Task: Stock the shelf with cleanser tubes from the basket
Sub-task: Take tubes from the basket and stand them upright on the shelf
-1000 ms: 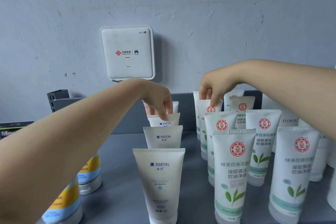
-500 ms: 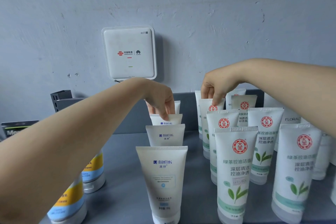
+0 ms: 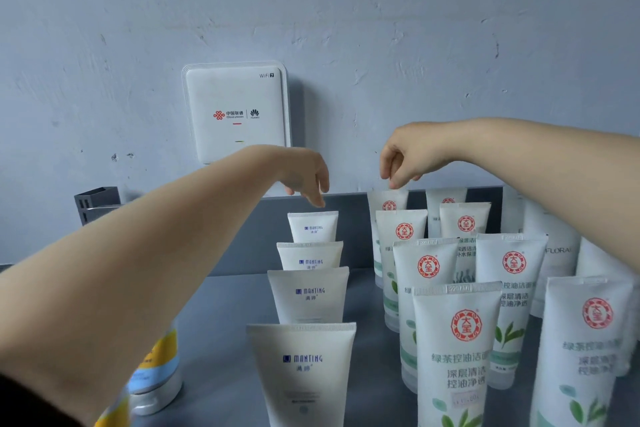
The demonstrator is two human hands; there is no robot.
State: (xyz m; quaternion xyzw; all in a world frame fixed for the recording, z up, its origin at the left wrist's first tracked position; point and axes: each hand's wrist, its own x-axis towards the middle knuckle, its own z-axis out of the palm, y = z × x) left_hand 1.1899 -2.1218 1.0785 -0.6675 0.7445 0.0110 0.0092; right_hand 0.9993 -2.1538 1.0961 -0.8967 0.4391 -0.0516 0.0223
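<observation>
grey shelf (image 3: 221,315) (tubes upright), scuffed wall (image 3: 346,10)

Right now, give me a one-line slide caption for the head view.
Left hand hovers open above the rearmost white Manting cleanser tube while right hand touches the back red-logo green-tea tube on the grey shelf.

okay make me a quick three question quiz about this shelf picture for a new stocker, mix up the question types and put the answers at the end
1. True or false: the left hand grips the rearmost Manting tube.
2. Multiple choice: how many Manting tubes stand in the single row in front of the left hand? A two, B four, C six.
3. Short answer: what does the right hand touch?

Key
1. False. Its fingertips hang just above that tube's crimped top, holding nothing.
2. B.
3. The top of the rearmost red-logo tube, at the shelf's back panel; whether it pinches it cannot be told.
</observation>
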